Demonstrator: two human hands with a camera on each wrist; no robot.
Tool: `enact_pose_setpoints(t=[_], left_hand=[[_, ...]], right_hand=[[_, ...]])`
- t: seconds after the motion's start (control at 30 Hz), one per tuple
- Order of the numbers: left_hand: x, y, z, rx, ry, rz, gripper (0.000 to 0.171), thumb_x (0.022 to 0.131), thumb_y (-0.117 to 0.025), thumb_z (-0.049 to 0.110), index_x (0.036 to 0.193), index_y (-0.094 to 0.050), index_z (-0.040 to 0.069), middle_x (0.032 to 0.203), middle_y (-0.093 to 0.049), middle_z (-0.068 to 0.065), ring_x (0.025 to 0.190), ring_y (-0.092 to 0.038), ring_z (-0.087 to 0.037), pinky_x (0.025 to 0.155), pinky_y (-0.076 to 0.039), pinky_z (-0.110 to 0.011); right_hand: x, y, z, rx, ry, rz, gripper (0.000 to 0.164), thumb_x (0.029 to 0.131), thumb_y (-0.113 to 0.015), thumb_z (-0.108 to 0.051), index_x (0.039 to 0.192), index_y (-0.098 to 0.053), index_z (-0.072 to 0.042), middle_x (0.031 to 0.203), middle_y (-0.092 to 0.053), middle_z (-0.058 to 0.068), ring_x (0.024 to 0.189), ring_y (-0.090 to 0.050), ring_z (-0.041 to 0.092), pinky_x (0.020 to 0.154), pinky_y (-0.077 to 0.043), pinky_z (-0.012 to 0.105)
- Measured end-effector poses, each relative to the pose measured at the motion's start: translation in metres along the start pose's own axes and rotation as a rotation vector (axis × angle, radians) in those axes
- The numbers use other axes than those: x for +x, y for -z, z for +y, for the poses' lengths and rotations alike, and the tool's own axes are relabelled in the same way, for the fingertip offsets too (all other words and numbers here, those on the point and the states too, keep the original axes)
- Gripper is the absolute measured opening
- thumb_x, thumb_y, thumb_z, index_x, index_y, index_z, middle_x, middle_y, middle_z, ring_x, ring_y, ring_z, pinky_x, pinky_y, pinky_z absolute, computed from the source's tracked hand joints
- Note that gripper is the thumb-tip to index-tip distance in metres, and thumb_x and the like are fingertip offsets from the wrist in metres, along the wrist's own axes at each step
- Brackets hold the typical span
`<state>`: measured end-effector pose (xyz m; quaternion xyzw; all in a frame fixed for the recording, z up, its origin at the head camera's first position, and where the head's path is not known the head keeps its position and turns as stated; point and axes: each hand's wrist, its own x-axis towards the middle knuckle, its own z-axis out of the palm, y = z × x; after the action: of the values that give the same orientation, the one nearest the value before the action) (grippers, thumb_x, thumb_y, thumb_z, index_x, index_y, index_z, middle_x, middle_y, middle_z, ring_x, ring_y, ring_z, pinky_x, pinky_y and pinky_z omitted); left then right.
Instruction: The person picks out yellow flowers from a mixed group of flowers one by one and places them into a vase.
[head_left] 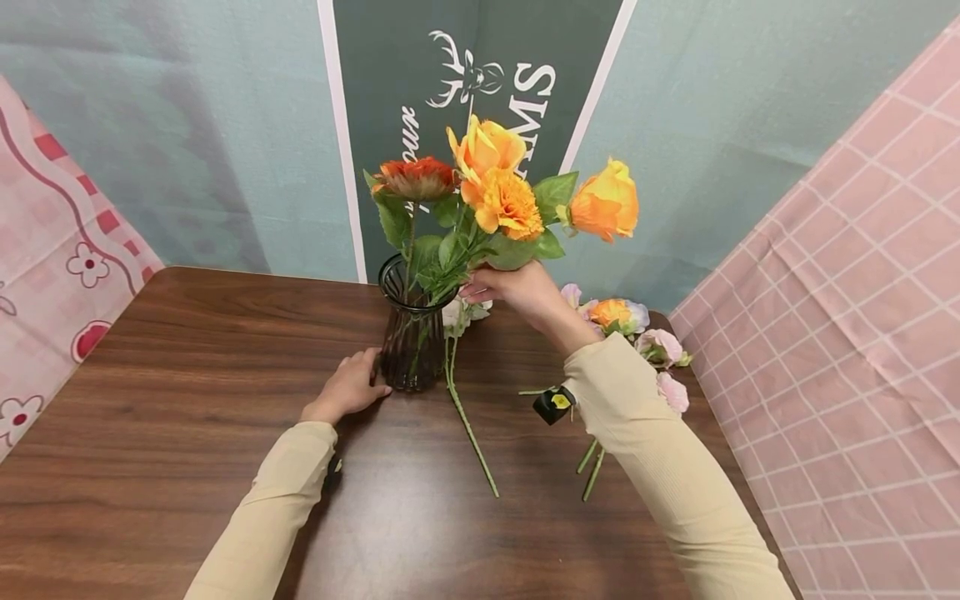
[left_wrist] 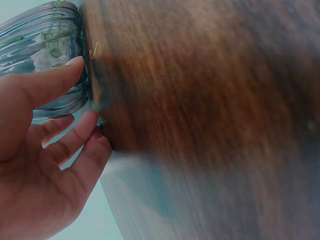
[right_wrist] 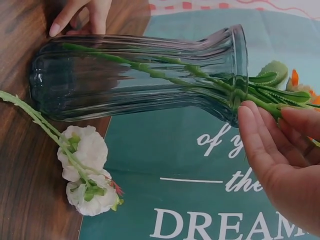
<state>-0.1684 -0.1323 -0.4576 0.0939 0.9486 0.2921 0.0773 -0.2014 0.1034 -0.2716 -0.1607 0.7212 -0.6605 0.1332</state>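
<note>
A dark ribbed glass vase (head_left: pixel 412 350) stands upright near the back of the table. My left hand (head_left: pixel 348 386) holds it low at the base, with the thumb (left_wrist: pixel 62 80) in front and the fingers partly behind. At the vase's rim my right hand (head_left: pixel 525 292) pinches a green stem (right_wrist: pixel 267 106) between thumb and fingers. Orange flowers (head_left: pixel 512 204) rise above this hand, and a yellow-orange rose (head_left: pixel 604 200) leans out to the right. On the left side of the vase stands a red-orange flower (head_left: pixel 416 179). Stems inside show through the glass.
White flowers (right_wrist: pixel 87 155) on a long stem lie on the table right beside the vase. Pink and orange flowers (head_left: pixel 660 346) lie farther right, partly behind the right sleeve (head_left: pixel 645 433). Printed cloths hang behind the table (head_left: pixel 225 350) and along both sides.
</note>
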Motion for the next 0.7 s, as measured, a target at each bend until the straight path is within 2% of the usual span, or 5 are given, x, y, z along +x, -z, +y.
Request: enact_pose_setpoints(t=[0.17, 0.33, 0.57, 0.7], left_hand=[[0.0002, -0.0006, 0.0002, 0.001, 0.006, -0.001, 0.065, 0.084, -0.066, 0.023, 0.134, -0.035, -0.004, 0.094, -0.05, -0.017, 0.102, -0.044, -0.038, 0.077, -0.039, -0.047], [-0.0012, 0.0009, 0.0045, 0.003, 0.025, -0.013, 0.064, 0.085, -0.065, 0.019, 0.136, -0.033, -0.004, 0.094, -0.05, -0.016, 0.103, -0.044, -0.038, 0.078, -0.038, -0.047], [-0.0019, 0.0024, 0.0044, 0.01, 0.029, -0.015, 0.067, 0.085, -0.066, 0.021, 0.137, -0.032, -0.004, 0.093, -0.05, -0.015, 0.1, -0.045, -0.036, 0.076, -0.039, -0.046], [-0.0009, 0.0019, 0.0029, 0.01, 0.03, -0.014, 0.067, 0.084, -0.066, 0.02, 0.137, -0.032, -0.004, 0.092, -0.05, -0.015, 0.101, -0.044, -0.037, 0.076, -0.038, -0.047]], right_hand=[[-0.0007, -0.0004, -0.0021, -0.027, 0.0, -0.004, 0.022, 0.088, -0.045, 0.011, 0.109, -0.047, 0.017, 0.092, -0.058, 0.027, 0.074, -0.064, 0.022, 0.077, -0.049, 0.04], [0.0001, -0.0016, -0.0021, -0.06, 0.003, -0.014, 0.019, 0.086, -0.047, 0.01, 0.104, -0.049, 0.015, 0.089, -0.058, 0.026, 0.073, -0.064, 0.022, 0.076, -0.05, 0.039], [-0.001, -0.0016, 0.0017, -0.073, -0.021, -0.012, 0.02, 0.087, -0.048, 0.009, 0.105, -0.05, 0.018, 0.102, -0.052, 0.039, 0.076, -0.064, 0.022, 0.078, -0.049, 0.04], [0.0005, -0.0026, 0.0051, -0.107, -0.031, -0.009, 0.02, 0.087, -0.049, 0.008, 0.105, -0.052, 0.017, 0.102, -0.054, 0.037, 0.075, -0.064, 0.02, 0.077, -0.049, 0.039]])
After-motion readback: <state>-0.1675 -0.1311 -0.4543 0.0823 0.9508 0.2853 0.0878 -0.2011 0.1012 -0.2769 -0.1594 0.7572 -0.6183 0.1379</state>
